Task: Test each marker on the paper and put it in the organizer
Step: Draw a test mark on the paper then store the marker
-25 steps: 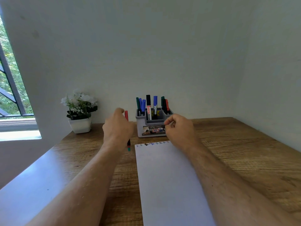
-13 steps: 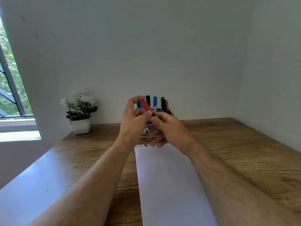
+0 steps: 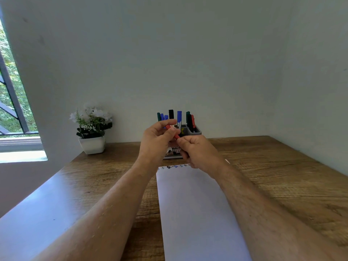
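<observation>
- Red marker (image 3: pixel 172 132) held in the air between both hands, in front of the grey organizer (image 3: pixel 195 131), above the paper's (image 3: pixel 195 208) far edge.
- Long axis slants from upper left down to lower right.
- Left hand (image 3: pixel 157 142) pinches the upper end; right hand (image 3: pixel 198 152) grips the lower end.
- Hands almost touching; both equally near.
- Judgement: uncapping comes next, by pulling apart along the axis.

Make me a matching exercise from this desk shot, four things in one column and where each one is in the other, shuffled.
Things:
1. red marker
2. flower pot
3. organizer
4. paper

Places:
A. flat on the desk, between the forearms
B. by the wall, left of the hands
C. held between both hands
D. by the wall, behind the hands, holding markers

Pairs: 1-C, 2-B, 3-D, 4-A. The left hand grips the marker's body; the right hand pinches its lower end.
</observation>
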